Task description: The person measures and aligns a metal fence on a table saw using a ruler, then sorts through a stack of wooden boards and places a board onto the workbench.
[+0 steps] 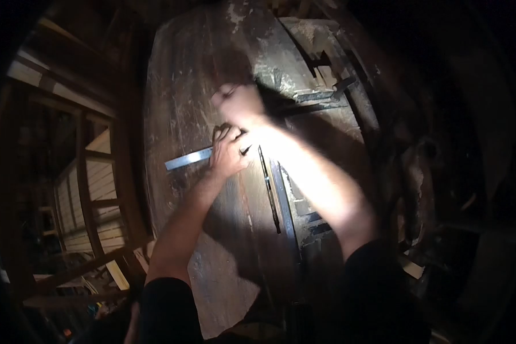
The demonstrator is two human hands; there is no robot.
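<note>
A metal ruler [187, 159] lies across the wooden bench top [180, 114], its right end running under my left hand [228, 152]. The fingers of my left hand are bent and pressed down at the ruler; whatever else they may hold is hidden. Just above it, my right hand [239, 104] is closed and blurred, and what it holds is too small or smeared to name. A thin dark rod [269, 189] lies on the bench below the right wrist, touching neither hand.
A long metal straight edge [285, 209] lies right of the rod. Dark tools [321, 104] and a wood block [327, 77] are at the upper right. A wooden frame with panes [83, 166] stands left of the bench.
</note>
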